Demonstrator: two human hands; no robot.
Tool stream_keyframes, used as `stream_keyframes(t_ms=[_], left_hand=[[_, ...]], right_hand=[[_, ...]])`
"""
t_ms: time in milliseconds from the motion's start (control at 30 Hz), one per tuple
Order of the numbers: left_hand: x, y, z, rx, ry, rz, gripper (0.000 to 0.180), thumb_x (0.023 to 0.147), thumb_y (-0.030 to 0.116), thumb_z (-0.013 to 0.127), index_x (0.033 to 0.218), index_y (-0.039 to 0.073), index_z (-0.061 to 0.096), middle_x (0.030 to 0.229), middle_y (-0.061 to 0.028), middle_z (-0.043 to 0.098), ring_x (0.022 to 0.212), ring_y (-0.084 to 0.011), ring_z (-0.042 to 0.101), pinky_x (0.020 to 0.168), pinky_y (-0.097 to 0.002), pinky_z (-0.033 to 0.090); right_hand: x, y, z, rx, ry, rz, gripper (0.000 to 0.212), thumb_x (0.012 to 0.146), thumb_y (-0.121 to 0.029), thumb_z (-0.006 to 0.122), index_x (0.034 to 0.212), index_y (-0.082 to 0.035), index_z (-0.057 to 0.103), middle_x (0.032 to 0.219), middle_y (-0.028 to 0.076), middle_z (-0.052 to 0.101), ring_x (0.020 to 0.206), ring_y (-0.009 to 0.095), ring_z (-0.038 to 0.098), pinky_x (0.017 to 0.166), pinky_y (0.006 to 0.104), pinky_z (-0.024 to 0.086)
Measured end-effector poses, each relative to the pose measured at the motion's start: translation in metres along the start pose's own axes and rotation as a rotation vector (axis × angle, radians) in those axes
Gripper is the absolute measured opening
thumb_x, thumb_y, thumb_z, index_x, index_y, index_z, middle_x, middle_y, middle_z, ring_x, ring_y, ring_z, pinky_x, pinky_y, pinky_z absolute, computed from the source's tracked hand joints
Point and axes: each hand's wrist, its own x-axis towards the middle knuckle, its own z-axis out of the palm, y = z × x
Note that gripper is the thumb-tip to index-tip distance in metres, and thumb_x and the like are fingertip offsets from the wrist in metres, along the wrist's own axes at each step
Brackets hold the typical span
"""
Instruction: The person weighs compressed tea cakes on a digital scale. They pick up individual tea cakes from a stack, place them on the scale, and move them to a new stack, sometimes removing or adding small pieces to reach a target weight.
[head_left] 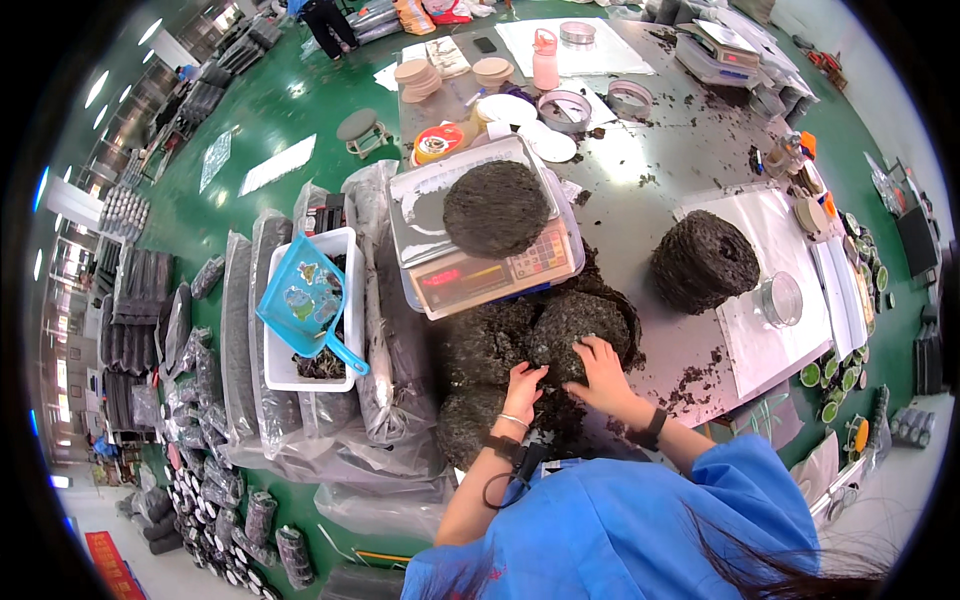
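Dark, flaky material that looks like dried seaweed is heaped along the table's near edge. In that heap lies a round, flat seaweed cake (580, 330). My right hand (603, 372) rests on its near side, fingers spread. Beside it my left hand (524, 388) has its fingers curled together at the cake's near left edge; what they pinch, if anything, is too small to make out. Just beyond, another round seaweed cake (496, 210) sits in the white tray of a digital scale (450, 285). A tall stack of such cakes (705, 262) stands to the right.
Left of the table, a blue dustpan (305, 290) lies across a white bin (282, 375) among filled plastic bags (245, 330). Metal rings (565, 110), a pink bottle (545, 62) and round discs (418, 80) stand at the back. A clear ring (781, 300) rests on white paper at right.
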Motion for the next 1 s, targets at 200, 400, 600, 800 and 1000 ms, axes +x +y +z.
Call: stream_keyframes(t_ms=[200, 400, 600, 800, 1000], left_hand=[[-0.012, 0.008, 0.012, -0.068, -0.011, 0.091, 0.064, 0.091, 0.019, 0.073, 0.141, 0.004, 0.037, 0.131, -0.012, 0.057, 0.121, -0.023, 0.054, 0.101, -0.0409, 0.046], [-0.021, 0.015, 0.02, -0.032, 0.002, 0.105, 0.064, 0.091, 0.021, 0.074, 0.141, 0.004, 0.038, 0.132, -0.0114, 0.054, 0.119, -0.0214, 0.054, 0.098, -0.0393, 0.048], [-0.028, 0.012, 0.015, -0.026, -0.067, 0.112, 0.095, 0.087, 0.035, 0.081, 0.157, 0.006, 0.022, 0.159, -0.0213, 0.027, 0.142, -0.0321, 0.038, 0.111, -0.0451, 0.039], [-0.035, 0.009, 0.009, -0.039, -0.094, 0.211, 0.094, 0.097, 0.067, 0.05, 0.161, 0.009, 0.015, 0.165, -0.0155, 0.023, 0.151, -0.03, 0.024, 0.12, -0.0529, 0.021], [-0.071, 0.039, 0.013, -0.404, -0.391, 0.219, 0.054, 0.105, 0.04, 0.055, 0.147, 0.008, 0.045, 0.149, -0.0119, 0.051, 0.133, -0.0224, 0.052, 0.112, -0.0457, 0.04]], right_hand=[[-0.015, 0.019, 0.011, -0.217, -0.005, -0.05, 0.083, 0.076, -0.028, 0.083, 0.146, -0.003, 0.044, 0.149, 0.022, 0.038, 0.142, 0.044, 0.033, 0.113, 0.0545, 0.032], [0.001, 0.045, -0.008, -0.102, 0.1, -0.237, 0.024, 0.092, -0.019, 0.069, 0.112, -0.006, 0.07, 0.114, 0.011, 0.07, 0.114, 0.033, 0.064, 0.094, 0.0389, 0.051], [0.019, 0.008, -0.091, 0.246, 0.548, 0.334, 0.021, 0.105, -0.018, 0.055, 0.112, 0.0, 0.062, 0.094, 0.013, 0.069, 0.087, 0.024, 0.066, 0.075, 0.0345, 0.051], [0.028, 0.002, -0.088, 1.004, 0.696, 0.435, 0.028, 0.109, -0.02, 0.051, 0.116, 0.005, 0.061, 0.103, -0.001, 0.065, 0.094, 0.006, 0.055, 0.088, 0.0239, 0.045], [0.024, 0.02, -0.035, 1.215, 0.281, 0.457, 0.031, 0.107, -0.02, 0.055, 0.126, 0.005, 0.059, 0.121, 0.003, 0.064, 0.109, 0.009, 0.056, 0.099, 0.0248, 0.043]])
